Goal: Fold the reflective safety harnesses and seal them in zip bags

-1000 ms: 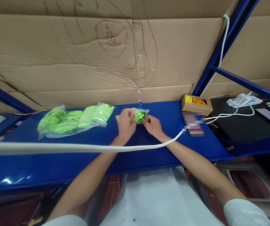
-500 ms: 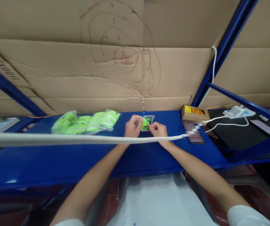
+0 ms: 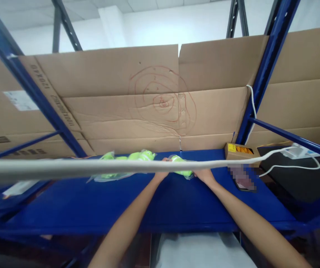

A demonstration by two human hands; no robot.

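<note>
Between my two hands is a small clear plastic bag [image 3: 187, 175] with a rolled neon-green item with a pale stripe inside. My left hand [image 3: 161, 175] is closed at the bag's left edge, its fingertips just showing above the white cable. At the lower right edge of the bag my right hand [image 3: 205, 175] is closed on it. The cable crosses in front and hides parts of both hands and the bag's middle. Left of my left hand, several similar green bagged items [image 3: 118, 175] lie together, also partly covered by the cable.
The white cable [image 3: 93, 169] runs across the whole view, close to the camera. On the blue table [image 3: 93, 208] a cardboard box [image 3: 242, 152] stands right of my hands, with a phone [image 3: 243, 180] in front. A power strip [image 3: 299, 152] lies farther right. Cardboard panels [image 3: 106, 78] back the table.
The view has tilted upward, showing the wall above the cardboard. The bag in my hands has turned; its striped green side now shows. My right hand sits at its lower edge.
</note>
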